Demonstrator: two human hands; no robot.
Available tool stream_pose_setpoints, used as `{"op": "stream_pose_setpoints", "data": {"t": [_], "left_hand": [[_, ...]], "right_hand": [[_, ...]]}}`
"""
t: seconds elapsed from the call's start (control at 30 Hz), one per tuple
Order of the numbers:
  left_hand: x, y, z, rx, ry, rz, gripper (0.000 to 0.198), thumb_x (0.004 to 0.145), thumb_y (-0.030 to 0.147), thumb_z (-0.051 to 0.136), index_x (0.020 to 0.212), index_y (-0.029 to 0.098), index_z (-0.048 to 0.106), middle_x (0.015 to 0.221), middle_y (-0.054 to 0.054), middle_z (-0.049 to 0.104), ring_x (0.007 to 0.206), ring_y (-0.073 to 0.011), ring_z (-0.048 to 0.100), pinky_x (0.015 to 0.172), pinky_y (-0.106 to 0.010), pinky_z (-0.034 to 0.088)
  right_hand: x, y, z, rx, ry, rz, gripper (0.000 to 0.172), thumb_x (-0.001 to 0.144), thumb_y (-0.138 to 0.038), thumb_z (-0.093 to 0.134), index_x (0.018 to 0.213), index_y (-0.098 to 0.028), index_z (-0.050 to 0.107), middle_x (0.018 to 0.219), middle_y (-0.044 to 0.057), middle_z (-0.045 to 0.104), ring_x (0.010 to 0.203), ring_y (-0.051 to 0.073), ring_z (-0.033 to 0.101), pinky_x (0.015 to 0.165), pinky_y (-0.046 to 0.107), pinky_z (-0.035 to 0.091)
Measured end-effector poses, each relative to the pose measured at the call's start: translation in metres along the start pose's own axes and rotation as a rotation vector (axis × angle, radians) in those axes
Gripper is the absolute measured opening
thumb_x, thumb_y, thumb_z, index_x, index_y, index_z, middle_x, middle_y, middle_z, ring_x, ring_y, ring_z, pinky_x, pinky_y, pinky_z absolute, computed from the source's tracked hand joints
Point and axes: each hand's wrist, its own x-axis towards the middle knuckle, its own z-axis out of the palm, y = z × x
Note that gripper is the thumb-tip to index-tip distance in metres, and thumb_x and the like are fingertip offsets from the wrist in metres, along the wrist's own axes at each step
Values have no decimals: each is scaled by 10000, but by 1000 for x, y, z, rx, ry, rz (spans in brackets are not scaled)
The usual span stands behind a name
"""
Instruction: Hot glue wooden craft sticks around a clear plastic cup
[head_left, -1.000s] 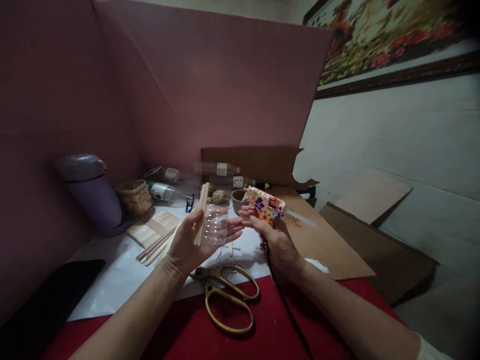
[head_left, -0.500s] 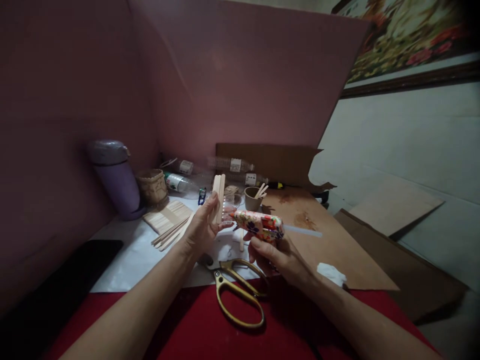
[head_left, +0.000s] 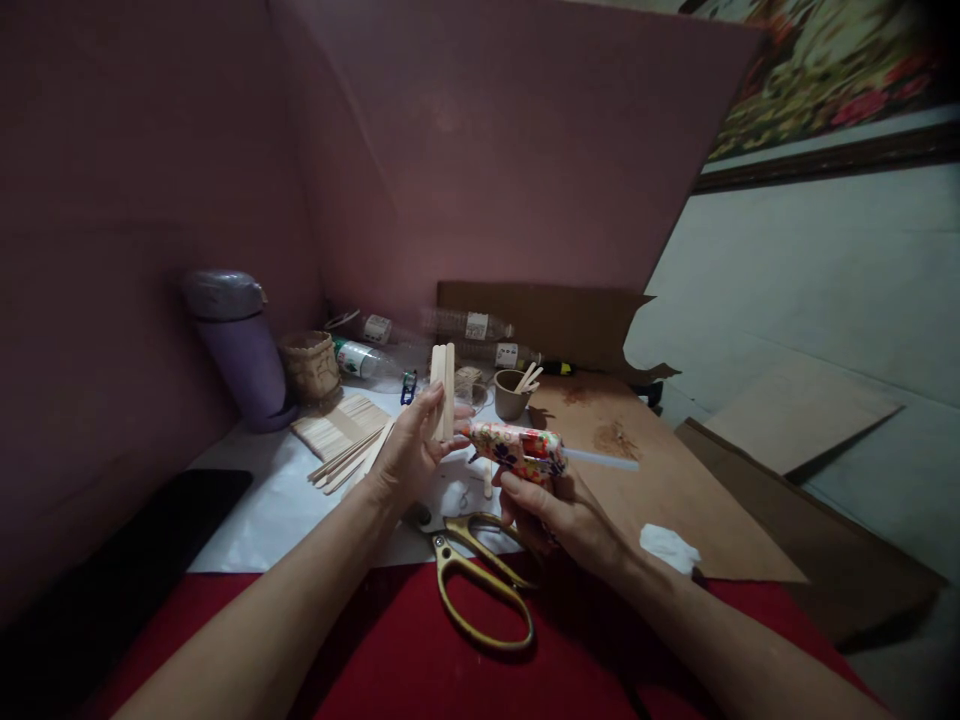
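Observation:
Upright in my left hand (head_left: 415, 437) are a few flat wooden craft sticks (head_left: 443, 385), side by side, with my thumb across them. My right hand (head_left: 551, 505) is wrapped round the handle of a flower-patterned hot glue gun (head_left: 516, 447). Its nozzle points left at the lower part of the sticks, close to my left fingers; whether it touches them I cannot tell. A pale glue stick (head_left: 604, 459) juts from the gun's back end. Below my hands lie scissors with gold handles (head_left: 484, 610). A bundle of craft sticks (head_left: 339, 432) lies left of my left hand, with loose ones beside it.
At the back left stand a purple tumbler (head_left: 241, 350) and a woven basket (head_left: 310, 366). Clear plastic bottles (head_left: 367, 358) lie behind. A small pot (head_left: 511, 397) holds stick pieces. Brown cardboard (head_left: 675, 490) covers the right side, with a crumpled white tissue (head_left: 670, 546) on it.
The view has shifted slightly, so the scene sits a little further right. The glue gun's nozzle stays by the sticks, and both hands keep their holds.

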Motion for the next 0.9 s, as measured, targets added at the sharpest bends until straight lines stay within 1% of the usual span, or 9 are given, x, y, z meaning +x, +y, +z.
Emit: {"op": "stream_pose_setpoints", "data": {"t": [0.2,0.37,0.47,0.53,0.6,0.73,0.8,0.9], "left_hand": [[0,0,1,-10,2,-7,334,771,479,704,899,175,656,753,-54,696,632,-162,630,593,-279,522],[-1,0,2,-7,11,-6,363,762,487,708,924,166,657,776,-58,703,617,-153,630,590,-275,522],[-1,1,2,-4,22,-15,374,762,486,711,952,170,654,782,-52,702,603,-157,639,583,-284,531],[-1,1,2,-6,15,-32,378,777,480,698,989,170,658,788,-51,705,591,-159,645,555,-278,529],[-2,1,3,-7,8,-50,376,794,468,685,1015,165,665,780,-53,708,589,-163,654,522,-263,521],[-4,2,5,9,2,-77,335,814,439,670,983,149,668,757,-68,712,598,-173,673,470,-239,506],[-6,3,6,14,4,-93,313,811,423,675,966,152,664,738,-54,701,573,-162,662,442,-228,495],[-6,2,6,11,-3,-94,316,790,412,702,973,157,663,701,-23,674,520,-133,628,407,-207,472]], "right_hand": [[-1,-2,1,-3,-9,-11,456,897,-556,593,643,-179,622,424,-54,423,347,62,349,346,210,225],[-2,-2,1,0,-24,-16,451,897,-556,593,642,-186,632,431,-52,417,350,64,349,349,215,221],[-2,-1,1,9,-21,-11,443,891,-552,602,657,-177,633,471,-38,476,348,55,354,348,215,217],[-2,-1,2,30,-18,-9,432,877,-554,620,689,-166,630,538,-23,543,347,43,362,346,213,220],[-2,-1,1,36,-21,-6,434,869,-562,627,712,-158,627,585,-14,579,346,34,369,350,210,226],[-3,-1,1,28,-32,13,433,869,-584,618,782,-160,638,617,-5,605,347,32,379,364,212,236],[-3,-1,2,34,-29,23,422,866,-586,621,833,-165,643,630,-3,617,345,34,374,365,217,228],[-4,-3,2,43,-14,33,418,856,-583,629,841,-165,637,619,-7,607,352,38,368,364,219,219]]}}
